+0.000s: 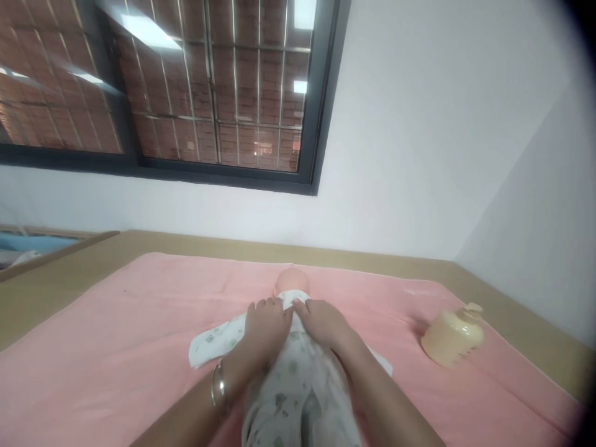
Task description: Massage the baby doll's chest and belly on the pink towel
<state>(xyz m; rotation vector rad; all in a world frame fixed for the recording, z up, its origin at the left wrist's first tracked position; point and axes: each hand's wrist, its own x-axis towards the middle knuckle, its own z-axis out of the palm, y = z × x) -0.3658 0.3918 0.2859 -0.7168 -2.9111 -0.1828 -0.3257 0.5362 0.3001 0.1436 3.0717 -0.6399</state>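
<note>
On a pink blanket lies a baby doll (292,280), its smooth head pointing away from me. White baby clothes (298,372) with a small faded print cover its body, and one sleeve (218,338) stretches out flat to the left. My left hand (267,324) is closed on the clothes just below the neck, its thumb near the middle. Opposite it, my right hand (323,320) pinches the same cloth by the collar. The two thumbs nearly meet. A silver bangle (218,383) circles my left wrist. My forearms and hands hide the doll's sides and most of the right sleeve.
The pink blanket (116,335) covers a wooden table top (223,243) with a raised edge at left. A cream bottle (451,338) lies tilted on the blanket to the right. Beyond are a white wall (395,155) and a barred window (218,93).
</note>
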